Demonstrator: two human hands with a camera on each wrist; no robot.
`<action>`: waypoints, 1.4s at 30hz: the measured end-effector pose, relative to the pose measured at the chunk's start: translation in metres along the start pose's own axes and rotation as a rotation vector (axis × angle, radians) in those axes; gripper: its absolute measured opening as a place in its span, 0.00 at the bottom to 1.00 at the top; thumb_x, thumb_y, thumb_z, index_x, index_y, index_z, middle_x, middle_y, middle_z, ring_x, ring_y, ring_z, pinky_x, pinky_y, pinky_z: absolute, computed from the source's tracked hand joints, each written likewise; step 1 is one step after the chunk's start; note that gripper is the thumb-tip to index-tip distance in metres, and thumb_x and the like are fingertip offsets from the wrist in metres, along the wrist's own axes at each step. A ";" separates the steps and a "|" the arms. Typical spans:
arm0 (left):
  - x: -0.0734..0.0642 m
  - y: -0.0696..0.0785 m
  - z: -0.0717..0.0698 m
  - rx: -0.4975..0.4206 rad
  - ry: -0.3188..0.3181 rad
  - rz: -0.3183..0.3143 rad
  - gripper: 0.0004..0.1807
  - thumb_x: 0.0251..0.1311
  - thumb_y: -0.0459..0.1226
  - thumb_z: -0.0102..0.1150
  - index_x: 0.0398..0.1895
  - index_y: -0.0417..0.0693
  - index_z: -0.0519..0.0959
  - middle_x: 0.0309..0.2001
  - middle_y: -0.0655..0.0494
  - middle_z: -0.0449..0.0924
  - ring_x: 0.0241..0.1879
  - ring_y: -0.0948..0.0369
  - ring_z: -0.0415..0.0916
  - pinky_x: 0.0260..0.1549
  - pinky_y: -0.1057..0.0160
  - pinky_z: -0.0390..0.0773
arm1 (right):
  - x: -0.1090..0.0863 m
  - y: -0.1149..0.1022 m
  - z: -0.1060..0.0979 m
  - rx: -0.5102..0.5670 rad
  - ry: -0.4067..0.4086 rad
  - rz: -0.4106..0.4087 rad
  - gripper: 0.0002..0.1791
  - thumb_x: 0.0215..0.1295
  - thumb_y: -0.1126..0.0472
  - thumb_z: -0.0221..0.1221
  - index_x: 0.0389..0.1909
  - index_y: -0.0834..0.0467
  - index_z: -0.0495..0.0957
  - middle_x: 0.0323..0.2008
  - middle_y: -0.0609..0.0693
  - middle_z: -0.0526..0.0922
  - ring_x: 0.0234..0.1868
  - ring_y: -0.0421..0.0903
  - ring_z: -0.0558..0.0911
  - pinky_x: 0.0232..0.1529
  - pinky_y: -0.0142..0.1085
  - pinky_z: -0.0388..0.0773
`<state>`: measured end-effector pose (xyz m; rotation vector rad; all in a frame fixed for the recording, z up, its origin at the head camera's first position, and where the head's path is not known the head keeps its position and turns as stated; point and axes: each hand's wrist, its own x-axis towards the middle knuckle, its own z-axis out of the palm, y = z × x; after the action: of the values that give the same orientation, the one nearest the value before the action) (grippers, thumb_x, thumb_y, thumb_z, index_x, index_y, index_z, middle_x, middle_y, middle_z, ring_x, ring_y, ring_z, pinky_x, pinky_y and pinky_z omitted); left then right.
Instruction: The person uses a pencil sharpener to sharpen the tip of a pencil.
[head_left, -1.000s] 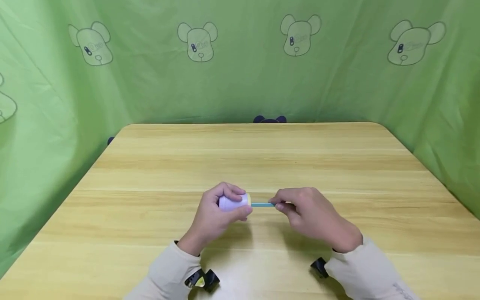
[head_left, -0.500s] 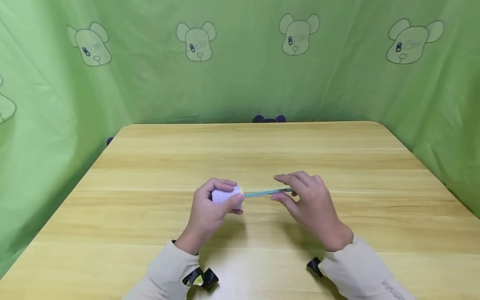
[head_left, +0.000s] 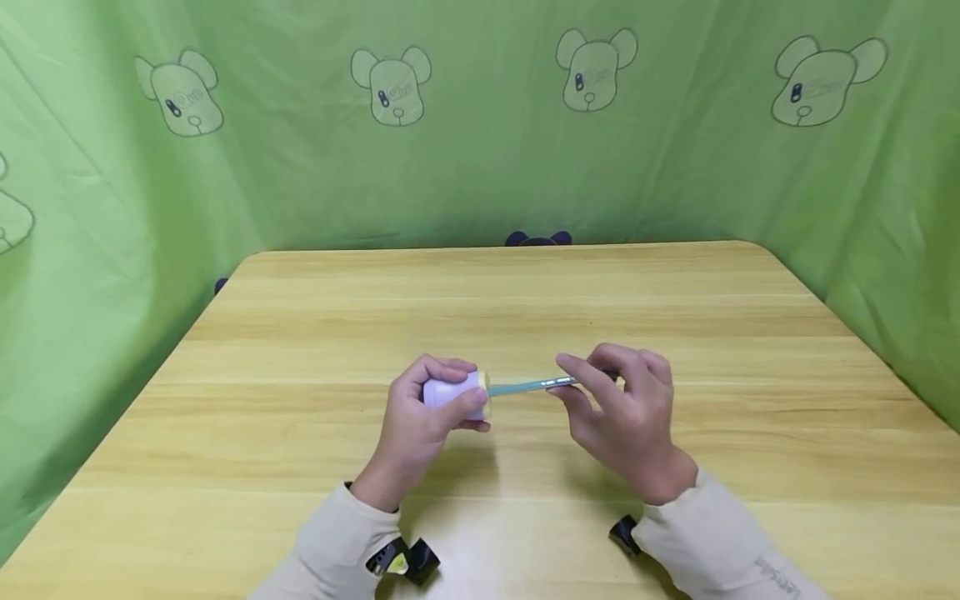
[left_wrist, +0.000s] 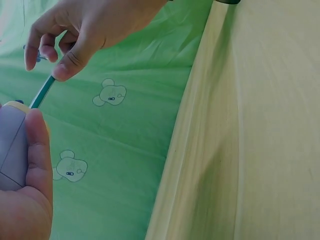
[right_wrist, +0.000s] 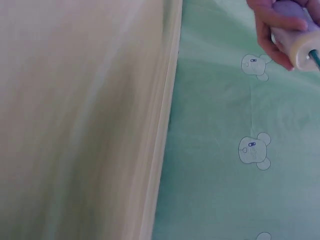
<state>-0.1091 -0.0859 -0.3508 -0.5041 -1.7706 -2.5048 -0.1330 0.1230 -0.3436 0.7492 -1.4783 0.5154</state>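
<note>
My left hand (head_left: 411,421) grips a lilac cylinder, which looks like a pencil sharpener (head_left: 441,395), with a pale yellow end facing right. A teal pencil (head_left: 517,388) sticks out of that end, with white lettering farther along it. The pencil's far part lies among the fingers of my right hand (head_left: 628,421), whose thumb holds it from below while the index finger stretches above. In the right wrist view the pencil enters a round hole in the pale end of the sharpener (right_wrist: 302,52); its tip is hidden inside. Both hands are above the table.
The wood-grain table (head_left: 480,308) reaches back to a green curtain (head_left: 480,175) with bear-head prints. Black devices are strapped at both sleeves, the left wrist device (head_left: 401,558) and the right wrist device (head_left: 624,536). Shadows of the hands fall on the tabletop.
My right hand has shifted along the pencil, its fingers spreading, so more of the pencil shows. The pencil now slants up to the right. The left hand and sharpener have moved slightly left and up.
</note>
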 end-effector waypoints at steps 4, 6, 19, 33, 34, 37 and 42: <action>-0.001 0.001 0.000 0.023 -0.018 0.011 0.14 0.51 0.22 0.62 0.36 0.26 0.67 0.51 0.32 0.68 0.39 0.50 0.76 0.28 0.50 0.86 | 0.001 0.002 -0.001 -0.058 -0.034 -0.017 0.19 0.69 0.45 0.56 0.38 0.59 0.79 0.24 0.56 0.74 0.13 0.48 0.65 0.17 0.37 0.57; -0.002 0.001 0.000 0.045 -0.021 0.022 0.14 0.50 0.21 0.63 0.36 0.26 0.68 0.51 0.32 0.69 0.39 0.50 0.76 0.28 0.51 0.86 | 0.000 0.003 -0.004 -0.061 -0.107 -0.004 0.22 0.69 0.43 0.54 0.41 0.60 0.76 0.24 0.55 0.75 0.11 0.45 0.62 0.11 0.32 0.52; -0.002 -0.004 0.002 0.110 -0.049 0.053 0.13 0.49 0.20 0.64 0.34 0.28 0.69 0.50 0.36 0.70 0.36 0.49 0.78 0.30 0.51 0.86 | -0.002 0.016 -0.022 0.070 -0.445 0.174 0.32 0.67 0.37 0.53 0.49 0.65 0.72 0.34 0.55 0.80 0.21 0.45 0.75 0.29 0.40 0.72; 0.001 0.001 -0.002 0.086 0.033 0.013 0.12 0.54 0.23 0.62 0.36 0.28 0.68 0.50 0.34 0.70 0.37 0.50 0.77 0.27 0.51 0.86 | -0.009 0.010 -0.012 0.136 -0.310 0.089 0.26 0.69 0.44 0.56 0.42 0.66 0.75 0.34 0.58 0.77 0.24 0.48 0.73 0.28 0.40 0.63; 0.001 0.001 -0.002 0.087 0.037 0.003 0.12 0.54 0.23 0.62 0.37 0.28 0.68 0.50 0.33 0.69 0.38 0.50 0.77 0.28 0.51 0.86 | -0.009 0.009 -0.012 0.130 -0.304 0.089 0.25 0.69 0.44 0.55 0.41 0.66 0.75 0.34 0.58 0.77 0.24 0.49 0.73 0.28 0.40 0.63; 0.001 0.001 -0.002 0.086 0.025 -0.034 0.13 0.56 0.24 0.61 0.38 0.30 0.67 0.52 0.33 0.67 0.40 0.50 0.75 0.28 0.52 0.86 | -0.010 0.006 -0.010 0.082 -0.270 0.086 0.22 0.70 0.46 0.56 0.40 0.65 0.76 0.32 0.58 0.78 0.22 0.49 0.73 0.25 0.40 0.64; 0.002 0.004 -0.004 0.107 -0.015 -0.084 0.13 0.57 0.26 0.61 0.39 0.32 0.66 0.53 0.35 0.67 0.36 0.50 0.76 0.30 0.54 0.86 | -0.008 0.003 -0.008 -0.013 -0.253 0.041 0.21 0.70 0.45 0.54 0.39 0.61 0.77 0.28 0.51 0.80 0.12 0.43 0.70 0.11 0.30 0.57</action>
<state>-0.1107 -0.0907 -0.3478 -0.4534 -1.9580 -2.4487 -0.1298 0.1321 -0.3502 0.7973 -1.7334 0.4531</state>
